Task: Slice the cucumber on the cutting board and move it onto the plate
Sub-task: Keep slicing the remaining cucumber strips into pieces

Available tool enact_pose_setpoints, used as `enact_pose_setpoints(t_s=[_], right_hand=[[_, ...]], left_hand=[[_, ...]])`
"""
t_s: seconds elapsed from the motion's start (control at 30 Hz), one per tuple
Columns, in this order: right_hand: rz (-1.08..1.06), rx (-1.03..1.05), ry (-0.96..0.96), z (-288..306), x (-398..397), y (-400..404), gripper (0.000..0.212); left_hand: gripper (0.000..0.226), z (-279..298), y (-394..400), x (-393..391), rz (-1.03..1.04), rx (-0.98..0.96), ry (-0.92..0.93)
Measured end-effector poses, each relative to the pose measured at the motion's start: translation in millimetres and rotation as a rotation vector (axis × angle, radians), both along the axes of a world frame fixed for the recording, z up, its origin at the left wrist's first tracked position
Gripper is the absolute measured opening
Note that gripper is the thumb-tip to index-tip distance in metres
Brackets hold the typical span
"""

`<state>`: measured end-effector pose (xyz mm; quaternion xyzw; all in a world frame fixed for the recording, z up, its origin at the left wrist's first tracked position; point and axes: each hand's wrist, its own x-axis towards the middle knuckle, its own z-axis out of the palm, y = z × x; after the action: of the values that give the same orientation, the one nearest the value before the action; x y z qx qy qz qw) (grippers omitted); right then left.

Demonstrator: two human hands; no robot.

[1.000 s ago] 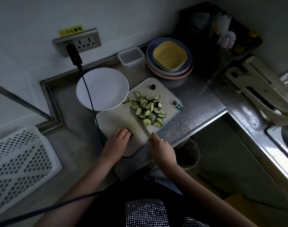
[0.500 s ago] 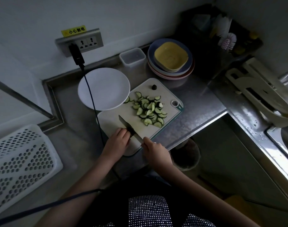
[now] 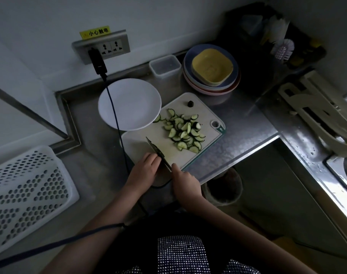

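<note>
On the cutting board (image 3: 188, 155): knife (image 3: 157, 151) and both my hands at its near end.

My right hand (image 3: 185, 179) is curled round the knife handle; the blade angles across the board's near-left part. My left hand (image 3: 146, 167) rests fingers-down just beside the blade; what it covers I cannot tell. The cucumber slices (image 3: 183, 133) lie piled on the board's far-right half. The white plate (image 3: 129, 104) overlaps the board's far-left edge.

Both hands (image 3: 147, 167) curled, side by side

cucumber slices (image 3: 183, 133) heaped on cutting board (image 3: 205, 145)
</note>
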<state>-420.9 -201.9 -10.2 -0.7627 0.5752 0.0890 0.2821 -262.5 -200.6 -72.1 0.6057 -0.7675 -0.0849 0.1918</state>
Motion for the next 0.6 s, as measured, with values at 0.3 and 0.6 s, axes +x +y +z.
enact_pose_setpoints(t_s=[0.3, 0.6], right_hand=[[-0.21, -0.035, -0.09, -3, -8, -7, 0.008], [-0.145, -0.048, -0.159, 4, -8, -1, 0.022]], left_hand=[[0.016, -2, 0, -2, 0.032, -0.072, 0.026], [0.026, 3, 5, 5, 0.009, -0.06, -0.02]])
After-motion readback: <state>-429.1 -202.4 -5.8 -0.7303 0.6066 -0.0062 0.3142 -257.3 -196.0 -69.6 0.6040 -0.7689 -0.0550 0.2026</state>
